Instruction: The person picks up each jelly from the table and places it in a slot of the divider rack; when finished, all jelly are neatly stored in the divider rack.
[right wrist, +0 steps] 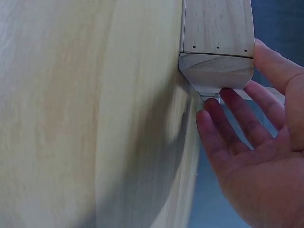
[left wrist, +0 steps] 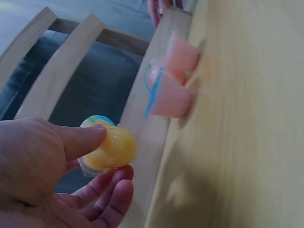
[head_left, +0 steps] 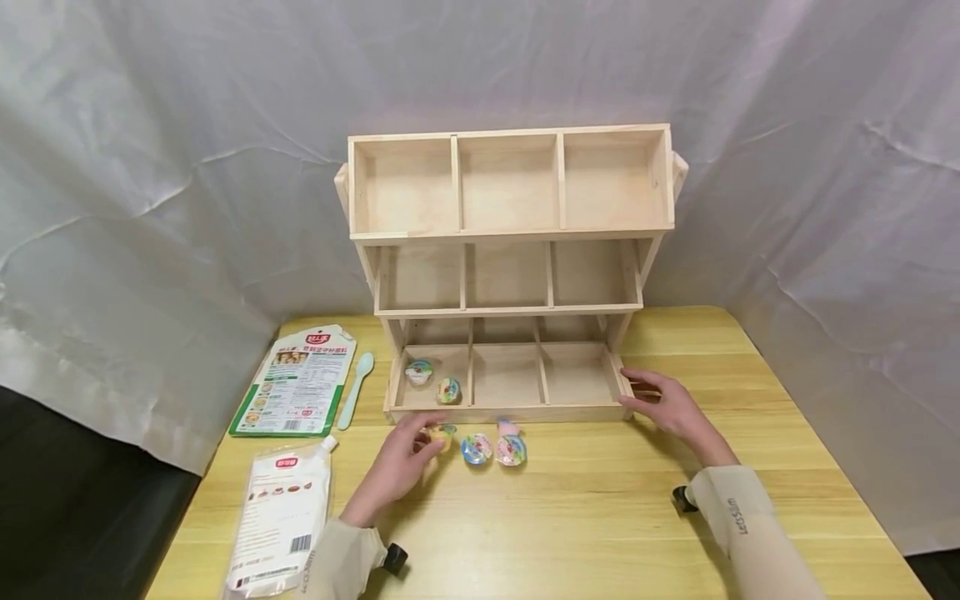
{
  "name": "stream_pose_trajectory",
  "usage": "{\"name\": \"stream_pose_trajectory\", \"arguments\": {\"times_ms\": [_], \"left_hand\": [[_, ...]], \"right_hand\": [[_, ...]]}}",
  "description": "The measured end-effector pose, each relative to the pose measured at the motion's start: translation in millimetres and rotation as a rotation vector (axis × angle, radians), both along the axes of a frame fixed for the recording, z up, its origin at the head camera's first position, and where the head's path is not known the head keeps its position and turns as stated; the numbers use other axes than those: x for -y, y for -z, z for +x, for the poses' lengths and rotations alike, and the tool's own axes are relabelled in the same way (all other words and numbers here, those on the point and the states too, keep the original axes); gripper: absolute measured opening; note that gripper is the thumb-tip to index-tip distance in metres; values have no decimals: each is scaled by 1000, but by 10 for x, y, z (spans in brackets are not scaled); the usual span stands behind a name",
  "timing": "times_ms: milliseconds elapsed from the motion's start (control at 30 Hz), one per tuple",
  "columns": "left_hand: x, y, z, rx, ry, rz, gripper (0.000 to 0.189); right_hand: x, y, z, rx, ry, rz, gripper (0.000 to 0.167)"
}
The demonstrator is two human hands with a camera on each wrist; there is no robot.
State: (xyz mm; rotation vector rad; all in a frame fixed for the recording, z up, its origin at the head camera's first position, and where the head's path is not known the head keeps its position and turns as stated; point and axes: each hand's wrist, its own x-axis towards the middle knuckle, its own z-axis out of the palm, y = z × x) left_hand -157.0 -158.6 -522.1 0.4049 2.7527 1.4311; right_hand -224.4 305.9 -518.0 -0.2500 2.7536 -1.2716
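My left hand [head_left: 397,462] pinches a yellow jelly cup [left wrist: 114,147] between thumb and fingers, just before the rack's lower left front. A three-tier wooden rack [head_left: 510,233] stands at the back of the table. Two jelly cups, one whitish [head_left: 418,372] and one greenish-yellow [head_left: 448,391], lie in its bottom left compartment. Right of the left hand, pink jelly cups [head_left: 512,451] lie on the table along the rack's front; one is partly hidden behind another. My right hand [head_left: 667,408] touches the bottom tier's right end with thumb and fingertips, fingers spread loosely.
Left of the rack lie a green-and-white printed packet [head_left: 298,383], a pale mint spoon [head_left: 356,392] and a white spouted pouch [head_left: 279,521]. Grey cloth [head_left: 510,67] hangs behind the wooden table [head_left: 600,525]. The upper tiers have three compartments each.
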Motion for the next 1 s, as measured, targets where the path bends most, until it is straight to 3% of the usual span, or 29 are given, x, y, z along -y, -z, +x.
{"name": "stream_pose_trajectory", "arguments": {"times_ms": [333, 667, 1000], "left_hand": [[-88, -172, -84, -48, 6, 79, 46], [-270, -242, -210, -27, 36, 228, 51], [-357, -277, -301, -34, 88, 263, 54]], "right_hand": [[-14, 35, -8, -3, 3, -2, 61], [-16, 48, -13, -10, 0, -11, 62], [-26, 41, -9, -8, 0, -15, 63]]}}
